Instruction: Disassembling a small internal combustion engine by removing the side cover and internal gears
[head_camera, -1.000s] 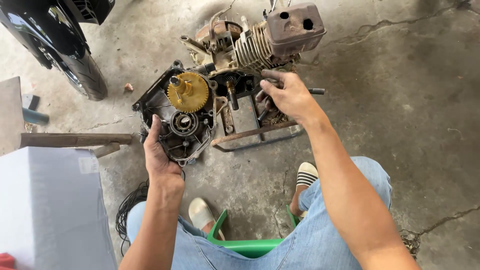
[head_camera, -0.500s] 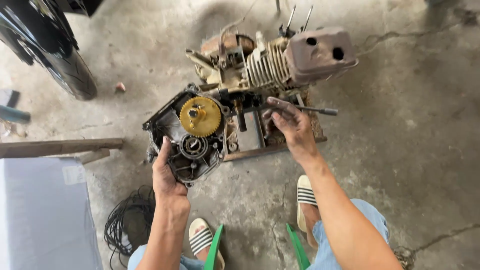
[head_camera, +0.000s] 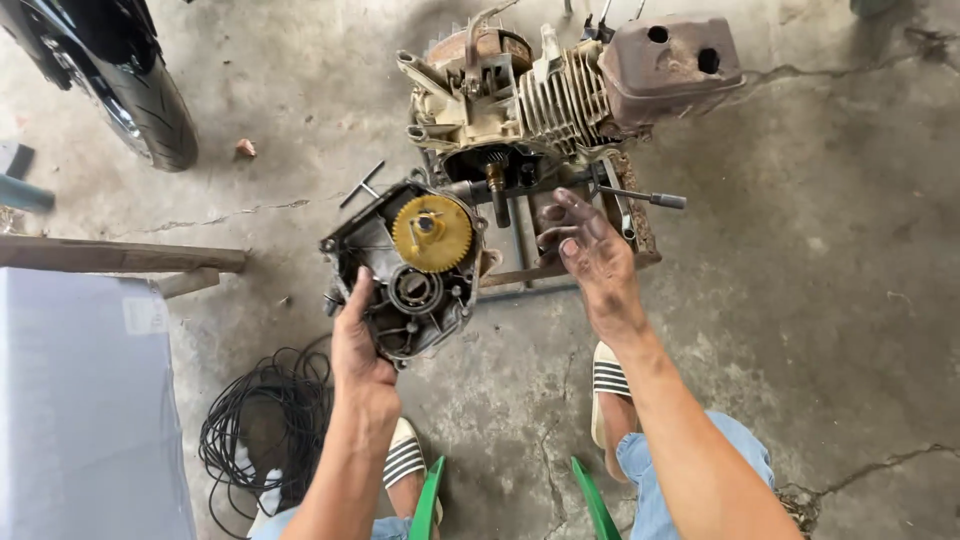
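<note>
Head view: cracked concrete floor (head_camera: 830, 300), engine (head_camera: 560, 90), tyre (head_camera: 150, 110), cable coil (head_camera: 265, 420).

Engine (head_camera: 560, 90) sits on the concrete floor (head_camera: 820, 300), far side of the seated person; its base rests on a metal frame (head_camera: 560, 265); a T-handle wrench (head_camera: 640, 197) lies across the frame's right part. Engine cover (head_camera: 405, 270) is just left of and nearer than the engine, held up by the left hand (head_camera: 358, 345) at its near edge; a gear (head_camera: 432, 232) sits in the cover's upper part. Right hand (head_camera: 590, 245) hovers over the frame, right of the cover, apart from it. Coil of cable (head_camera: 265, 420) lies on the floor left of the left forearm; table (head_camera: 85, 400) further left; tyre (head_camera: 140, 100) far left, behind the table.
</note>
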